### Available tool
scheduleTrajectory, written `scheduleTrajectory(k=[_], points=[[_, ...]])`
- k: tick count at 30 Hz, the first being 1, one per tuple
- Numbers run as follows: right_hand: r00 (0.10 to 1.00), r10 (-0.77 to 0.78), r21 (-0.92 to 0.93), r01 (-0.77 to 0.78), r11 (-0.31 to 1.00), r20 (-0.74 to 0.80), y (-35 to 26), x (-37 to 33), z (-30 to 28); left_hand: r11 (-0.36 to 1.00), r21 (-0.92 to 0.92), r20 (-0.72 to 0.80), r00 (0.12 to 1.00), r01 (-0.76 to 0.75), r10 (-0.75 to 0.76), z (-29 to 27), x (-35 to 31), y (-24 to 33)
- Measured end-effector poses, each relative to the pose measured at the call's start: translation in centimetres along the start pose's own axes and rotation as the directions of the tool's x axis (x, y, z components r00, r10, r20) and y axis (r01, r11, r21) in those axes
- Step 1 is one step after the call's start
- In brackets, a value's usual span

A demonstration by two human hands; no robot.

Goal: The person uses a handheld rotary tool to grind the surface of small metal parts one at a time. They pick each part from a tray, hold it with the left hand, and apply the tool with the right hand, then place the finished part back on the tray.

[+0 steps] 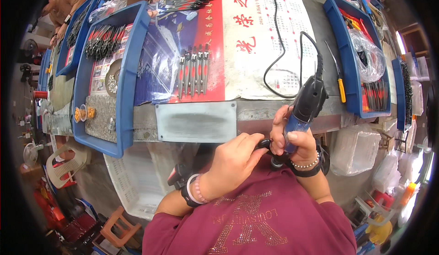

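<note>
Our left hand (235, 156) has thumb and forefinger pinching a small black part (262, 144), just below and right of frame centre; our right hand (297, 143) has its fingers wrapped round a corded power tool (309, 100), nose down, cord end up. The part's right end sits right by the right hand's fingers; we can't tell if it touches the tool's nose. To do this well, we'd say: firm pinch, wrists braced, tool axis steady, fingertips clear of the nose, black cord (265, 76) slack over the tabletop (260, 110) so it doesn't tug. Counts: one tool, one part in hand, one grey pad (196, 122) at the tabletop's front edge, one yellow-handled screwdriver (341, 90) right of the tool, five red-and-black pieces (193, 72) lined up left of centre, upper half. Blue trays (125, 104): two clear at left, two at right, maybe another at far left. One round dish (109, 70) of small bits in the big left tray, plus clear cups (90, 113) of orange bits; we read two, overlapping. More pieces are heaped in that tray and at top centre, too overlapped for us to count.
</note>
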State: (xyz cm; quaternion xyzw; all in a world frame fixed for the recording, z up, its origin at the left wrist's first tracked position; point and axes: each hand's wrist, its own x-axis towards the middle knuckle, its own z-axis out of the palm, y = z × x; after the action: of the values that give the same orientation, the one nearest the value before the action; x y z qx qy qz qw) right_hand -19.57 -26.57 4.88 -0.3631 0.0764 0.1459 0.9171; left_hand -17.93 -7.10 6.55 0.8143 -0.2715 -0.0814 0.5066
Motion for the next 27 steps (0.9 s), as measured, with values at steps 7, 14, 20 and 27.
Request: scheduleTrajectory(k=[7,14,20,27], points=[[0.999,0.031,0.013,-0.031,0.999,-0.038,0.1,0.0,-0.9,0.982,0.187,0.038,0.999,-0.013,0.006,0.1,0.6,1.0],[0.995,0.039,-0.012,-0.041,0.999,-0.095,0.5,0.2,-1.3,0.958,0.28,0.089,0.996,-0.053,0.029,0.1,1.1,1.3],[0.992,0.066,0.007,-0.065,0.998,-0.111,0.8,0.3,-1.7,0.954,0.299,0.12,0.992,-0.003,-0.035,0.2,1.3,1.5],[0.96,-0.113,-0.04,0.106,0.994,-0.256,0.3,0.0,-1.2,0.963,0.269,-0.039,0.999,0.008,0.002,-1.5,1.9,-0.6]])
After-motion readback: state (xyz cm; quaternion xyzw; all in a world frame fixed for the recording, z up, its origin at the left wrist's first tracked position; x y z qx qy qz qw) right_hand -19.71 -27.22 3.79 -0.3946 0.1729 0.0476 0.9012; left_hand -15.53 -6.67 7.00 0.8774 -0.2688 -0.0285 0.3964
